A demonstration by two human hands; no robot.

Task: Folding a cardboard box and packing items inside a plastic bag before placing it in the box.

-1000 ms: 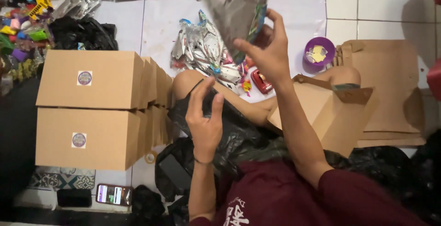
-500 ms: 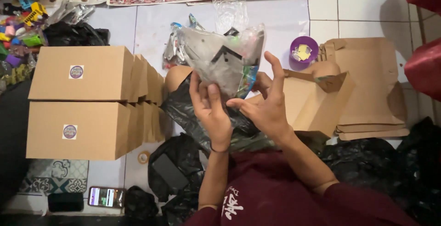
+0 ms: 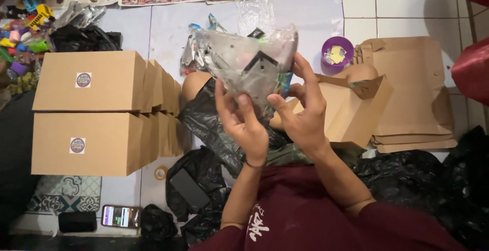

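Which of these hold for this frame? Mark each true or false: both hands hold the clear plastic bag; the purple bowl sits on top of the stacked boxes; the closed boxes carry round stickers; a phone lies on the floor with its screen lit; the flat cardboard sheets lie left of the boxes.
1. Both the left hand and the right hand hold the clear plastic bag: true.
2. The purple bowl sits on the stacked boxes: false; it stands on the floor beyond the right hand.
3. The boxes carry round stickers: true.
4. A phone lies with its screen lit: true.
5. The flat cardboard sheets lie left of the boxes: false; they lie to the right.
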